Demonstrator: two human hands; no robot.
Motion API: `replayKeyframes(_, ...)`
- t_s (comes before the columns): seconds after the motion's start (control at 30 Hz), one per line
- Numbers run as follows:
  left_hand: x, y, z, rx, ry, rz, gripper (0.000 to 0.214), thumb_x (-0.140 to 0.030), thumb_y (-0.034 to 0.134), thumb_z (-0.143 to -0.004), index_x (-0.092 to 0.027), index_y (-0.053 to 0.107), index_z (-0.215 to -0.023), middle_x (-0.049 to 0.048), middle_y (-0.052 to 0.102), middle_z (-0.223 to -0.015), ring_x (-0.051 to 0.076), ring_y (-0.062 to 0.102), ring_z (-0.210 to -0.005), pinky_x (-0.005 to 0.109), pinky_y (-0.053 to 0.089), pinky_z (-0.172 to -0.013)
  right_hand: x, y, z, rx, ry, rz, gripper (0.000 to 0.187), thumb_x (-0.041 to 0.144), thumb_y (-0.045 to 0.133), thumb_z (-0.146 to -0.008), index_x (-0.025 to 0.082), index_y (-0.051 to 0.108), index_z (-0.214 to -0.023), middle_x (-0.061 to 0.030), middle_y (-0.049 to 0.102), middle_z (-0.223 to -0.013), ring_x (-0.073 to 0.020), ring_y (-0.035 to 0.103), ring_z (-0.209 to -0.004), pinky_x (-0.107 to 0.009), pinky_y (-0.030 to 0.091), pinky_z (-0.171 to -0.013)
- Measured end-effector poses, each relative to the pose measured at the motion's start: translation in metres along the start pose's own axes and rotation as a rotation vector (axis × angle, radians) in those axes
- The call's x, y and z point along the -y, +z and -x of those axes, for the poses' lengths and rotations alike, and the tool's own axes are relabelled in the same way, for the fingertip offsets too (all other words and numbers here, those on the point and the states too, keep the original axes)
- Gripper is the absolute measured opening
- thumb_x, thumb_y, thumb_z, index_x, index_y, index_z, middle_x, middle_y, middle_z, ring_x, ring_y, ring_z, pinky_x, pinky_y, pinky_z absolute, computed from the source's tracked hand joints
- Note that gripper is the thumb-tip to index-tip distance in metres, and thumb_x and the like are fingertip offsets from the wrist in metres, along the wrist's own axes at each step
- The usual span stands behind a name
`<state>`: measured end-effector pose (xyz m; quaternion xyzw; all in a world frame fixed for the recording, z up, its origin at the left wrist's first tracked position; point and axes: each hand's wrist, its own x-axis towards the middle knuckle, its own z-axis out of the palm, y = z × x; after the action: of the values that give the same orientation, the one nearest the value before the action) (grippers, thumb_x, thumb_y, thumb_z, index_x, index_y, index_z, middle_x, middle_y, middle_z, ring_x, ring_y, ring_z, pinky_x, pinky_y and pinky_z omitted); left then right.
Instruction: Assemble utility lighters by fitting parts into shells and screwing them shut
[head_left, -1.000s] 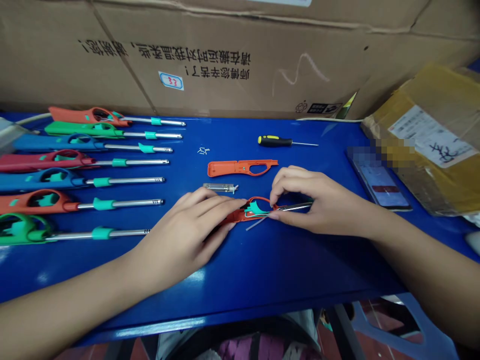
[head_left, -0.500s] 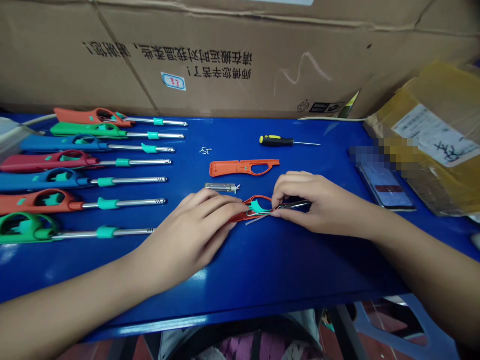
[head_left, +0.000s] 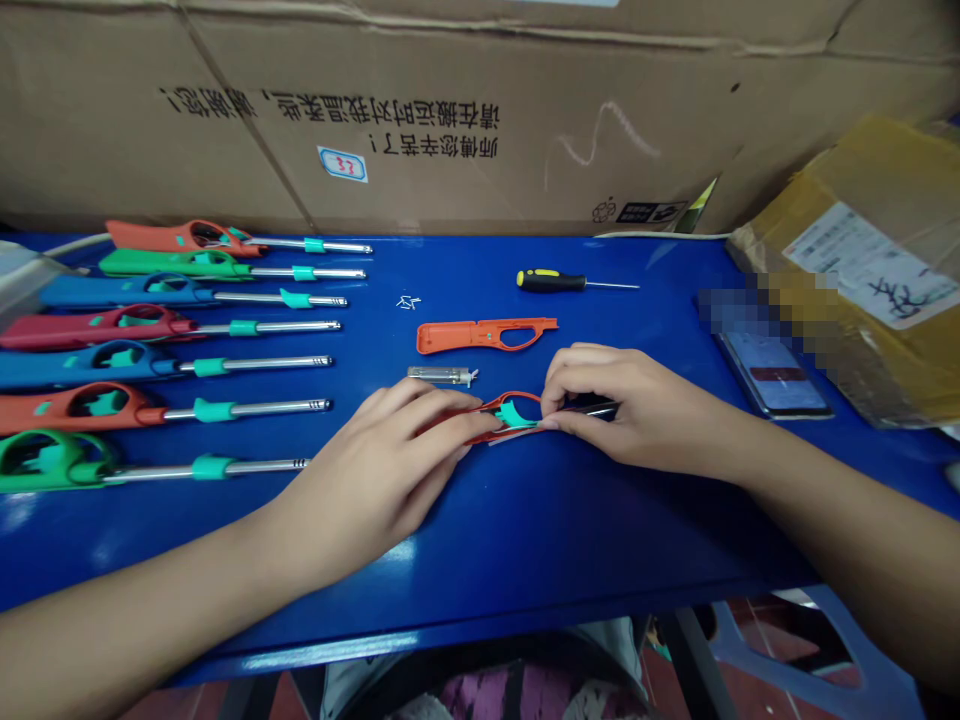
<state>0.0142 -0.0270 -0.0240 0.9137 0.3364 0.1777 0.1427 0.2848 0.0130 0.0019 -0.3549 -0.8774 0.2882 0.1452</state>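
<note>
An orange lighter half-shell (head_left: 523, 397) with a green trigger (head_left: 514, 416) lies between my two hands. My left hand (head_left: 409, 445) is closed on its handle end, fingertips beside the trigger. With thumb and forefinger my right hand (head_left: 600, 400) pinches its front end, where a metal tube (head_left: 600, 409) runs under the palm. A thin clear tube (head_left: 510, 436) sticks out along the near side of the trigger. Just beyond my left hand sits a clear fuel tank (head_left: 441, 375). Behind that rests the other orange half-shell (head_left: 484, 336), its hollow side up.
Several long-necked lighters (head_left: 142, 327) lie in a column at the left. Small white screws or pins (head_left: 409, 302) and a black-yellow screwdriver (head_left: 551, 281) lie at the back. A phone (head_left: 776, 365) and a taped carton (head_left: 862, 270) are at the right. A large cardboard box (head_left: 420, 60) walls off the far edge.
The fingers of my left hand have shifted slightly along the half-shell towards the trigger. My right hand keeps its pinch in nearly the same place. The whole view has moved a little.
</note>
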Motion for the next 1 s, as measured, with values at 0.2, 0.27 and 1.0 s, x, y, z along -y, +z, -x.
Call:
replayKeyframes(0.2, -0.0001, -0.0001, -0.0006, 0.03, 0.027, -0.029, 0.043, -0.012, 0.045, -0.101, -0.029, 0.054, -0.139, 0.0068, 0.057, -0.136, 0.024, 0.051, -0.12, 0.042, 0.044, -0.102, 0.0012, 0.0049, -0.003, -0.052, 0.237, -0.176, 0.006, 0.025, 0.071, -0.083, 0.021, 0.067, -0.086, 0.0005, 0.064, -0.081, -0.0137, 0.056, -0.073, -0.028, 0.046, -0.067)
replayKeyframes(0.27, -0.0002, 0.0002, -0.0002, 0.033, 0.028, -0.027, 0.046, -0.01, 0.045, -0.1, -0.03, 0.052, -0.141, 0.0071, 0.055, -0.137, 0.025, 0.05, -0.121, 0.043, 0.044, -0.102, 0.0005, 0.0039, -0.0028, -0.046, 0.225, -0.182, 0.004, 0.024, 0.07, -0.084, 0.021, 0.069, -0.085, 0.0001, 0.065, -0.083, -0.0137, 0.057, -0.075, -0.028, 0.047, -0.069)
replayKeyframes(1.0, -0.0049, -0.002, 0.0035, 0.008, 0.13, -0.011, 0.043, -0.012, 0.052, -0.098, -0.021, 0.053, -0.14, 0.0089, 0.061, -0.134, 0.024, 0.052, -0.122, 0.042, 0.045, -0.105, 0.0014, 0.0036, -0.0004, -0.07, 0.132, -0.121, 0.009, 0.014, 0.064, -0.083, 0.021, 0.069, -0.086, -0.0014, 0.068, -0.089, -0.0147, 0.061, -0.081, -0.029, 0.05, -0.074)
